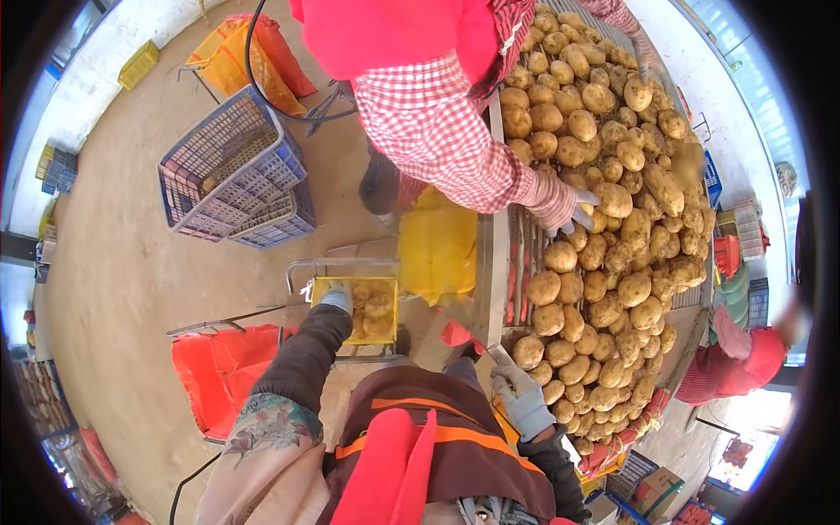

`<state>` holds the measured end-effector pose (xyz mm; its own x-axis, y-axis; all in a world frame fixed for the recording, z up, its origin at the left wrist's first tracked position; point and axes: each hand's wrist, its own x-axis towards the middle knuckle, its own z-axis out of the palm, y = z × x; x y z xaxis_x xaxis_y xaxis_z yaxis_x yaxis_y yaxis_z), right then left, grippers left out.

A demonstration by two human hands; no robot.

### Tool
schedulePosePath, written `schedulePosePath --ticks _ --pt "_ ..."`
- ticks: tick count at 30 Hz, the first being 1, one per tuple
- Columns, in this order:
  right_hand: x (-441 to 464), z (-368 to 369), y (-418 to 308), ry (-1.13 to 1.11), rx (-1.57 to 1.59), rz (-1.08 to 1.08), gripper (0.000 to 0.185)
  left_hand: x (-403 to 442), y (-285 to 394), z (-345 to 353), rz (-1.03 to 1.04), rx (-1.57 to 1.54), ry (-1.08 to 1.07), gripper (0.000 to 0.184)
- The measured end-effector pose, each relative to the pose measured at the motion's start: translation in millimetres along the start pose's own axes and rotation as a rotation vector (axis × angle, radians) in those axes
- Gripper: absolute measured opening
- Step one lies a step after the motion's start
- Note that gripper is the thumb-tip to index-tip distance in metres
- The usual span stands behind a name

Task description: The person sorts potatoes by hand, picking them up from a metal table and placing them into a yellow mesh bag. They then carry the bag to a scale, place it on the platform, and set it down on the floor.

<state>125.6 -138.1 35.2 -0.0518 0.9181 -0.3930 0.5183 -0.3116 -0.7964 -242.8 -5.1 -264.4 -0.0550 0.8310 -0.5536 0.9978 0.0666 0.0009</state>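
My left hand [339,297], in a pale glove, reaches to the upper left of a yellow crate [395,308] holding potatoes [376,317]. Its fingers point away from me and are too unclear to read. My right hand [521,401], gloved in grey, is at the near left corner of a roller table [492,289] heaped with potatoes [604,311]. Its fingers are curled by the metal edge; what they hold, if anything, I cannot make out. Across from me, a co-worker's gloved hand [564,206] touches potatoes along the rollers.
Blue crates [219,197] stand on the floor at left. A red bag on a frame [223,367] is beside my left arm. Yellow sacking [437,245] hangs against the table's left side. Another person in red [744,359] is beyond the table at right.
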Motion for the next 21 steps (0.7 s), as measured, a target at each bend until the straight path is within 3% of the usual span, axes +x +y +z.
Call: schedulePosePath --ticks 2,5,8,10,11,13,16,19,21 --pt "2.5 3.1 -2.9 -0.008 -0.003 -0.020 0.022 -7.8 2.0 -7.0 -0.071 -0.074 0.017 0.037" --pt "6.5 3.9 -0.7 -0.035 -0.046 -0.054 0.021 -1.3 -3.6 -0.4 -0.092 -0.029 -0.124 0.041" --pt "5.0 4.2 -1.0 -0.071 -0.078 -0.008 0.020 3.9 -8.1 5.4 0.046 0.208 -0.078 0.038" --pt "2.9 4.2 -4.9 -0.089 -0.075 0.054 0.021 -11.9 -6.8 -11.6 0.222 0.412 0.267 0.039" --pt "2.0 4.3 -7.3 -0.099 -0.093 0.097 0.021 -13.5 -1.7 -27.8 0.222 0.413 0.267 0.039" --pt "1.1 5.3 -7.5 -0.107 -0.109 0.142 0.022 -8.5 6.2 -53.9 -0.063 0.123 -0.226 0.040" --pt "1.6 7.4 -1.2 -0.044 -0.159 0.014 0.022 -1.0 -0.7 -22.4 0.060 0.257 -0.149 0.041" --pt "3.3 7.0 -1.1 -0.048 -0.144 0.003 0.021 3.9 -3.1 8.2 -0.018 0.285 -0.154 0.039" --pt "3.5 6.8 -2.6 -0.055 -0.113 0.040 0.021 -16.0 -0.3 -20.7 0.095 0.415 -0.164 0.038"
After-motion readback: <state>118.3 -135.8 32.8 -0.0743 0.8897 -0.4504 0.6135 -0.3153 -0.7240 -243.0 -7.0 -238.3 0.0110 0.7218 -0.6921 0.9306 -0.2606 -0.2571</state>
